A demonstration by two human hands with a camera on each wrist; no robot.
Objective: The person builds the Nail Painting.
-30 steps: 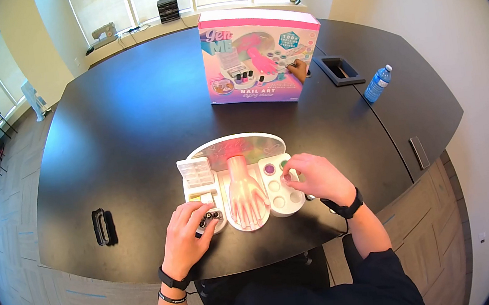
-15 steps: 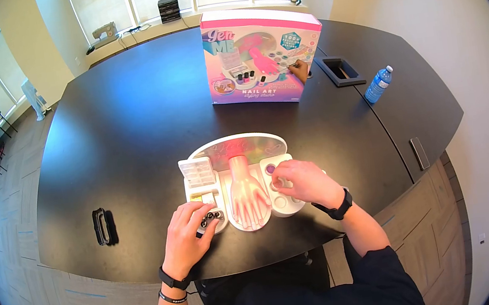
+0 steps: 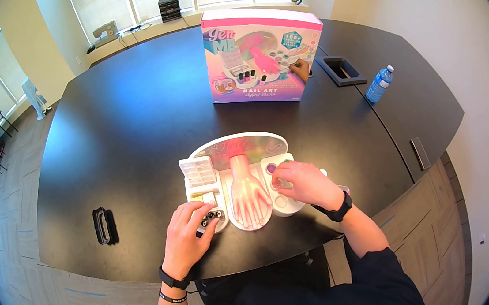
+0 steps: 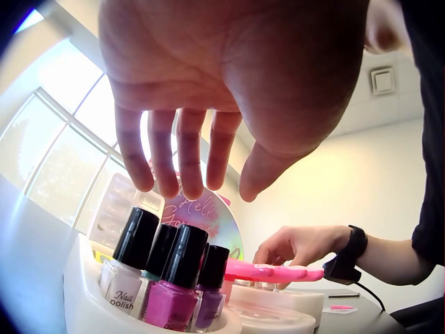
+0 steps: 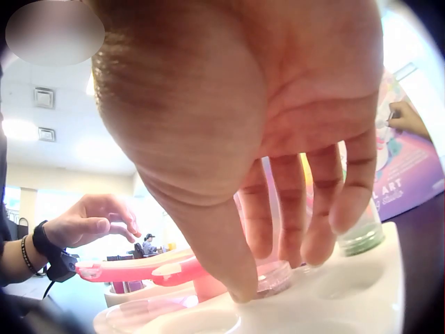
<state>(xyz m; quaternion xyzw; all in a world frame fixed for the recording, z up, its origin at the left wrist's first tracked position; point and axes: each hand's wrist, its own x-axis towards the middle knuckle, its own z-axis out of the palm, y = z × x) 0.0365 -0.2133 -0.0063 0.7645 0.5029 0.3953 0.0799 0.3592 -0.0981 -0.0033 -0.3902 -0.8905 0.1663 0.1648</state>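
My right hand [image 3: 307, 182] pinches a small clear jar [image 5: 273, 278] with pinkish contents between thumb and fingertips, low over the white tray [image 5: 389, 285] with round wells. A purple pot [image 3: 271, 168] sits in the tray's far left well; a green glitter jar [image 5: 363, 240] stands beside my fingers. My left hand [image 3: 184, 231] hovers with loosely bent fingers above several black-capped nail polish bottles, among them a white one [image 4: 124, 282] and a pink one [image 4: 170, 303]. Between both hands lies a pink model hand [image 3: 247, 195], palm down on its base.
Behind the model hand rises a mirror [image 3: 210, 149], with a clear compartment case [image 3: 197, 171] at its left. Farther back stands the nail art box [image 3: 263, 57]. A water bottle [image 3: 379, 84] and a phone [image 3: 420, 153] are on the right, a black frame-like object [image 3: 101, 225] on the left.
My right hand has shifted left over the tray, towards the model hand, and then held nearly still. My left hand has stayed above the polish bottles.
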